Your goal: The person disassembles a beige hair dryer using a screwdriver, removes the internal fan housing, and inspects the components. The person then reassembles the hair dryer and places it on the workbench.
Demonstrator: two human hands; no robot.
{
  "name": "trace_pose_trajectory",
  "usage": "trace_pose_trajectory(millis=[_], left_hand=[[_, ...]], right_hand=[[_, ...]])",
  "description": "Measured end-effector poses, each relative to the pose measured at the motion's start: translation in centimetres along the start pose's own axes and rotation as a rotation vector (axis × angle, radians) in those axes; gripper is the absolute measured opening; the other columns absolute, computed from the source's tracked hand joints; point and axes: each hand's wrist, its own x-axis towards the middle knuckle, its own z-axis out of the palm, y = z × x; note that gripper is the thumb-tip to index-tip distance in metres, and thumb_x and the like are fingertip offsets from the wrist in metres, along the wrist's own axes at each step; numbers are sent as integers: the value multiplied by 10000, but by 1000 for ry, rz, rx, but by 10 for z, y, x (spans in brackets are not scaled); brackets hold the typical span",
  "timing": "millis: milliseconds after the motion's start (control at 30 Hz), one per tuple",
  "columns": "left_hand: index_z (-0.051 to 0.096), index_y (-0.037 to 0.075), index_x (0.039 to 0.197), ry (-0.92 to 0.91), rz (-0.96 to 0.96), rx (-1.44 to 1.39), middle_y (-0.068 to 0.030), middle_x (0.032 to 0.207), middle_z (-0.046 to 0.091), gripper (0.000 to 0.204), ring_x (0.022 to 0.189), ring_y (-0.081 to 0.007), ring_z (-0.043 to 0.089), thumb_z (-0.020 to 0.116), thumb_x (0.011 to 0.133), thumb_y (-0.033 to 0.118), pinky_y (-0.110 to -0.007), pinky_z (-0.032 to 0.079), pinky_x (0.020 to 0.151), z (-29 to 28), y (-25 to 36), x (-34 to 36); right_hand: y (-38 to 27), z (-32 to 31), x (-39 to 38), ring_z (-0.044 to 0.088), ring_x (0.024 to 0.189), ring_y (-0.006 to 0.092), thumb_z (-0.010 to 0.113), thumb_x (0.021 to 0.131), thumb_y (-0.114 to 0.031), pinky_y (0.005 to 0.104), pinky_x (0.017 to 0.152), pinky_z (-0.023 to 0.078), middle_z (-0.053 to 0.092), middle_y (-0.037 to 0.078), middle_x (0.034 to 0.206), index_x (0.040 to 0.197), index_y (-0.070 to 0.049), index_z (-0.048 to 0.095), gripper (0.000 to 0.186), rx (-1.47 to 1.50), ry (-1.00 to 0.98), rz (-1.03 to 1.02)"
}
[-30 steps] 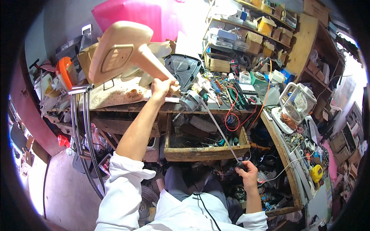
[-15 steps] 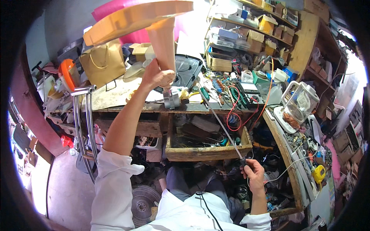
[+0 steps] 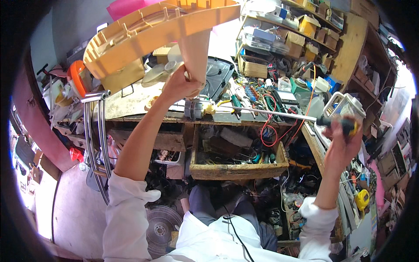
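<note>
Floor and far left: a bent frame of two shiny metal tubes (image 3: 101, 135) stands in front of the workbench (image 3: 251, 117), with an orange, curved object (image 3: 77, 78) behind its top end.
Raised plastic housing: a large, shallow, orange-tan shell (image 3: 161, 32) is held up above the bench, its open, ribbed side facing upward; a thick, paler neck (image 3: 194, 56) runs down from it.
Left hand: the person's left hand (image 3: 181, 85) is closed around the lower end of that neck, the arm stretched forward in a rolled white sleeve (image 3: 126, 212).
Below the left fist: a grey, round motor-like part (image 3: 192, 109) sits at the foot of the neck, near the bench's front edge.
Floor under the left arm: a round fan grille (image 3: 160, 229).
Middle: an open wooden drawer (image 3: 238, 172) juts from the bench, with tools inside; more hand tools and a looped red cable (image 3: 263, 139) lie above it.
Screwdriver: its long metal shaft (image 3: 279, 114) points left, toward the grey part; whether the tip touches cannot be told.
Right hand: the person's right hand (image 3: 342, 144) is wrapped around the screwdriver's dark handle, slightly blurred.
Far right: a clear, handled container (image 3: 350, 107) and, lower, a yellow tape measure (image 3: 362, 199).
</note>
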Motion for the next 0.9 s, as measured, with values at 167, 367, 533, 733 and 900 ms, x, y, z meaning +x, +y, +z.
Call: trace_pose_trajectory(millis=[167, 367, 533, 733, 900], left_hand=[[540, -35, 1259, 51, -34, 32, -138, 912, 730, 628, 765, -168, 705, 825, 766, 231, -316, 555, 690, 9, -27, 7], [535, -35, 1251, -63, -118, -130, -134, 893, 729, 597, 771, -166, 706, 829, 792, 210, -312, 545, 674, 12, -14, 2], [536, -31, 1249, 7, -30, -72, -123, 860, 727, 576, 749, -155, 697, 820, 805, 201, -303, 537, 666, 16, -13, -4], [537, -34, 1251, -28, -12, -109, -131, 874, 734, 581, 741, -146, 690, 822, 801, 199, -295, 533, 671, 14, -23, 0], [536, -39, 1244, -46, -50, -146, -130, 879, 735, 579, 738, -145, 689, 820, 795, 192, -295, 533, 677, 14, -25, 0]], right_hand=[[-39, 67, 59, 647, 633, 110, 758, 957, -164, 244, 493, 530, 649, 58, 867, 1130, -27, 569, 291, 2, -144, -115], [-51, 106, 89, 634, 555, 96, 753, 966, -228, 231, 468, 507, 641, 60, 805, 1120, -34, 556, 316, -32, -246, -172], [-50, 121, 94, 643, 564, 89, 748, 970, -256, 225, 476, 521, 626, 41, 785, 1152, -39, 555, 343, -150, -272, -209], [-48, 131, 96, 647, 572, 88, 745, 974, -277, 234, 475, 541, 631, 39, 797, 1154, -36, 554, 356, -145, -303, -267], [-44, 135, 96, 645, 570, 86, 741, 978, -280, 231, 476, 539, 640, 43, 806, 1141, -33, 556, 349, -99, -336, -270]])
